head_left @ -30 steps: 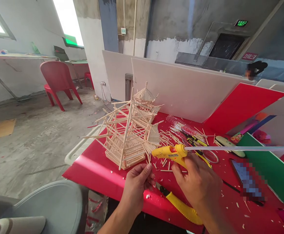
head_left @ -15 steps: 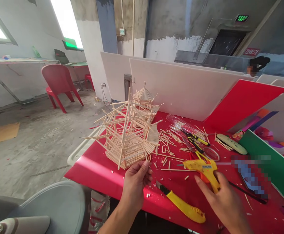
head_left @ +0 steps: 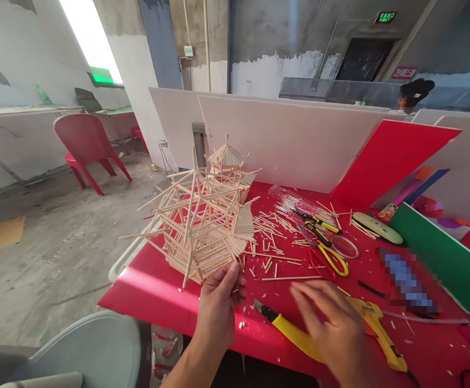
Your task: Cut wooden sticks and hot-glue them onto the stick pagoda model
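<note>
A pavilion model of thin wooden sticks point(head_left: 196, 226) stands at the table's left, its upper roof an open frame. At its front right corner, my left hand point(head_left: 221, 296) has thumb and fingertips pinched on a short wooden stick, mostly covered by the fingers. My right hand point(head_left: 331, 323), somewhat blurred, holds nothing; its fingers are extended above the handle of a yellow utility knife point(head_left: 295, 335). Just right of that hand a yellow hot glue gun point(head_left: 384, 337) lies on its side, its front part behind the hand.
Loose sticks point(head_left: 269, 226), yellow-handled pliers point(head_left: 334, 260), a tape roll point(head_left: 345, 247) and an oval case point(head_left: 376, 227) lie on the red tabletop point(head_left: 158, 291). A second pavilion point(head_left: 226, 156) stands behind. White boards point(head_left: 283, 140) border the back; a grey stool point(head_left: 89, 345) is at lower left.
My right hand has put the glue gun down on the table at the right, let go of it and moved left over the knife. My left hand keeps its pinch at the model's corner.
</note>
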The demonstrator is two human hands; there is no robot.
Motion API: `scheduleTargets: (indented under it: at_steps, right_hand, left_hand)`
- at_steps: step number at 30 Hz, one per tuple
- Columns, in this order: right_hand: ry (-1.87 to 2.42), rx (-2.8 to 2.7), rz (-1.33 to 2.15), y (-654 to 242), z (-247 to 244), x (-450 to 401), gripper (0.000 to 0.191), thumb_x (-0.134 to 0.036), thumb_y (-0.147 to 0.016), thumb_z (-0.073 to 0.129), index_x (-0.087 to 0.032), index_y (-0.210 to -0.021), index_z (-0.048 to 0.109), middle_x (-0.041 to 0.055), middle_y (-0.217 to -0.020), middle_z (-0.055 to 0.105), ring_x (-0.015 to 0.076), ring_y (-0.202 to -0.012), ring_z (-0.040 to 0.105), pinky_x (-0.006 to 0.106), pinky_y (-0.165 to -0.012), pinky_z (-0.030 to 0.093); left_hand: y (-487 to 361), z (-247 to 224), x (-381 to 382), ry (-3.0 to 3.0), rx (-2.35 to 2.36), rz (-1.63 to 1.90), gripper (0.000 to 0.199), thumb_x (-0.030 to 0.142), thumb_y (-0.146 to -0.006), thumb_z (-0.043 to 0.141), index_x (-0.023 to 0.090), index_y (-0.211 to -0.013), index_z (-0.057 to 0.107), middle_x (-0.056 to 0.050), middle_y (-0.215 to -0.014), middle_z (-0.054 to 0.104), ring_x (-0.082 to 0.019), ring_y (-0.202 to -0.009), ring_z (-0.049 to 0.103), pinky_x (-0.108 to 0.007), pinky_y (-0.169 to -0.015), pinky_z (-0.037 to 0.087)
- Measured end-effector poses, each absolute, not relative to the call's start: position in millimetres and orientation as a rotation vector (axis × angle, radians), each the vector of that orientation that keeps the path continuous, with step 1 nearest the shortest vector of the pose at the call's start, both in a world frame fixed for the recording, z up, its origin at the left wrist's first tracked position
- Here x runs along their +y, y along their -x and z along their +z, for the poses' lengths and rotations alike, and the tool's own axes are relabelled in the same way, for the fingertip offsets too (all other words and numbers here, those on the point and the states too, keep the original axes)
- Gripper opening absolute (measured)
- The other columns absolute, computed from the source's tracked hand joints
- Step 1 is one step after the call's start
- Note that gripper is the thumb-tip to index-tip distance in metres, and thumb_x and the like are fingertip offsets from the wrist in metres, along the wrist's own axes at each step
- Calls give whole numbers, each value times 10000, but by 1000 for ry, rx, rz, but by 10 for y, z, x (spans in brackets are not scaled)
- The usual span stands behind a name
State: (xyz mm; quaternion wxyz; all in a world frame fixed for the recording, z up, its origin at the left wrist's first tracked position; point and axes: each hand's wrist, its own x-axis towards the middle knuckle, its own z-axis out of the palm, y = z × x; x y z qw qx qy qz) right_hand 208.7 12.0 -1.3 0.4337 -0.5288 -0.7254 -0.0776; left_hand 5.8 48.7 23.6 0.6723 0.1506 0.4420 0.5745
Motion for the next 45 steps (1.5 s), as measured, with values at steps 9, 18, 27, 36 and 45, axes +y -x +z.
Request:
scheduleTargets:
  at_steps: [9, 18, 27, 36, 45]
  right_hand:
    - [1039, -1876, -352, -1280, 128, 559, 302, -115, -840, 707, -185, -1133, 691, 35, -775, 635, 144, -704, 532, 281, -663, 463]
    - [1014, -1900, -354, -1259, 122, 577, 326, -94, -866, 662, -224, -1165, 672, 32, -790, 653, 148, -749, 563, 271, -685, 496]
    - [1045, -1878, -216, -1214, 26, 620, 207, -122, -880, 643, -160, -1082, 657, 55, -825, 626, 157, -752, 527, 295, -674, 467]
    - [1080, -1813, -28, -1184, 48, 690, 105, -172, -920, 587, -208, -984, 662, 33, -823, 609, 152, -758, 560, 298, -676, 471]
    - [1106, -1822, 5, -1172, 74, 746, 101, -193, -940, 568, -199, -977, 662, 35, -826, 601, 155, -768, 551, 302, -682, 467]
  left_hand:
    - [-59, 271, 519, -395, 992, 1277, 434, 416, -681, 811, 164, -484, 518, 41, -406, 436, -54, -392, 343, -185, -395, 252]
    - [-41, 279, 536, -347, 1036, 1236, 401, 409, -690, 787, 163, -491, 541, 33, -439, 453, -57, -387, 353, -196, -397, 248]
    - [-27, 298, 563, -383, 1022, 1255, 401, 395, -699, 780, 160, -489, 532, 33, -456, 459, -62, -403, 384, -198, -409, 266]
    - [0, 284, 567, -333, 1047, 1272, 385, 415, -695, 772, 162, -502, 555, 25, -463, 491, -63, -384, 393, -206, -402, 293]
    - [-27, 234, 680, -286, 1062, 1327, 439, 450, -647, 825, 164, -509, 522, 53, -472, 463, -46, -387, 379, -189, -386, 257]
